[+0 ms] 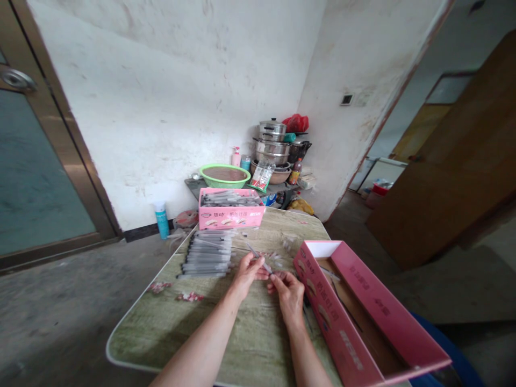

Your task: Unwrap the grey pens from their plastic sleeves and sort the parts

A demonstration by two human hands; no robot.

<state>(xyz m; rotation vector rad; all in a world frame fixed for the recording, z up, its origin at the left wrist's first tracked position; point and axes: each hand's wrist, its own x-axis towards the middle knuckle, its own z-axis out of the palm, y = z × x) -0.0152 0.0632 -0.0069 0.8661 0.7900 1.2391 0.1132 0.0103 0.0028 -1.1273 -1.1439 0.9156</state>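
My left hand [246,275] is closed around a slim, translucent pen-like stick [257,255], which slants up and to the left above the table. The fingers of my right hand [289,294] are pinched together at the stick's lower end; any small part between them is too small to make out. Left of my hands lies a row of similar sticks [208,255] with dark ends, side by side on the table. Small clear pieces [278,258] are scattered just beyond my fingers.
A pink box [231,217] full of sticks stands at the table's [161,328] far edge. Close on my right is a long open pink box [334,322] with a few sticks inside. Behind the table, a low stand holds a green basin [224,181] and stacked steel pots [272,152].
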